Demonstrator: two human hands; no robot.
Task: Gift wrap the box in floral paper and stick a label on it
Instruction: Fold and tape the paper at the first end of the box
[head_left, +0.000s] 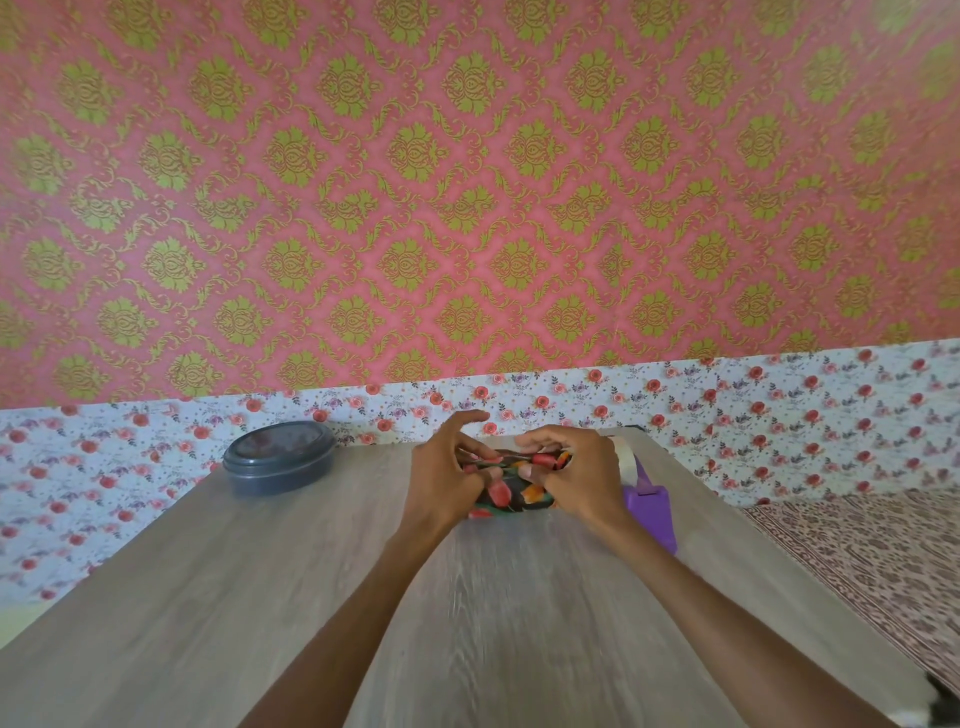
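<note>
The box (511, 496) sits on the far middle of the table (493, 623), covered in dark floral paper (537, 500) with pink and orange blooms, and both hands are clamped on it. The left hand (447, 480) grips the box's left end with curled fingers, its forefinger raised and arched above the top. The right hand (579, 480) wraps over the box's right end, fingers curled onto the top edge and thumb pressed against the near face; only the strip of box between the two hands shows. Just right of the box, partly behind the right hand, lies a purple tape dispenser (652, 512) with a pale roll at its far end. Well to the left of the box stands a grey round tub (280, 457) with its lid on. Beyond the box rises a pink wall (467, 182) patterned in green, with a white flowered band (779, 405) along its foot. Farther right of the box, past the table's edge, spreads a brown printed cloth (883, 561).
</note>
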